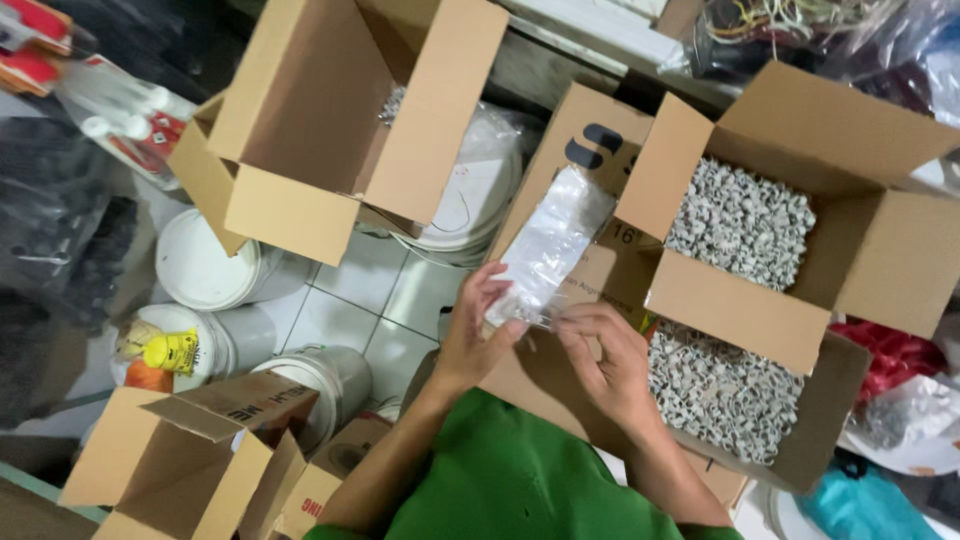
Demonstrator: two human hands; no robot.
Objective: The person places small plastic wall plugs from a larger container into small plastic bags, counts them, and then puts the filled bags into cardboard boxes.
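both hands (545, 345) pinch crinkly clear plastic bag (548, 245) | matte cardboard box (880, 250) | small grey clips (738, 222)

A small packing or storage room of a hardware workshop, seen from where I sit. Around me stand open cardboard boxes (330, 130), two of them filled with small grey plastic clips (740, 220); further clips lie in the box below (720, 390). White lidded plastic buckets (205, 265) crowd the white tiled floor (380, 280). Bundled coloured wires in a clear bag (790, 25) and black bagged stock (60, 250) line the edges. Bulk loose parts and cartons mark a place for sorting and bagging goods.
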